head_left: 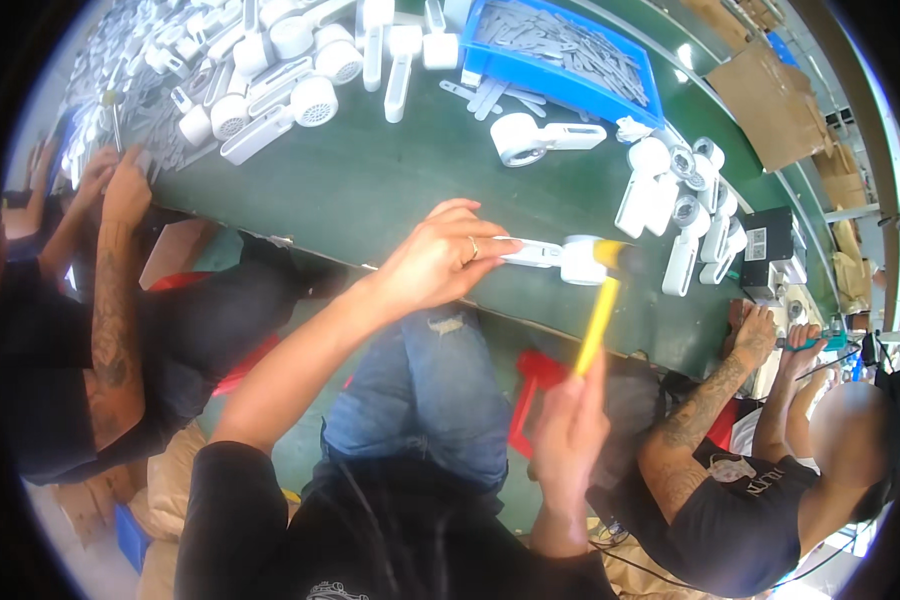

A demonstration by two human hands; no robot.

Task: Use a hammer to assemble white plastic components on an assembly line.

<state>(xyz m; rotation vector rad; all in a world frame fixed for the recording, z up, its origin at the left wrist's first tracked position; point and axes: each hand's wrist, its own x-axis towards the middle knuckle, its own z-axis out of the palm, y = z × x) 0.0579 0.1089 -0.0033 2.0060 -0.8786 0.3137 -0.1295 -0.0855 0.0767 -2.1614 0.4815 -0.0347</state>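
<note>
The left hand (440,258) pinches a white plastic part (532,253) by its handle, hiding one end, near a green table's (370,170) edge. The right hand (570,430), blurred, is wrapped around a yellow hammer (597,325), whose smeared head overlaps the part's round end; contact is unclear.

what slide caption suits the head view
Left hand holds a white, round-headed plastic device over a green tabletop; right hand grips a yellow-handled hammer.
</note>
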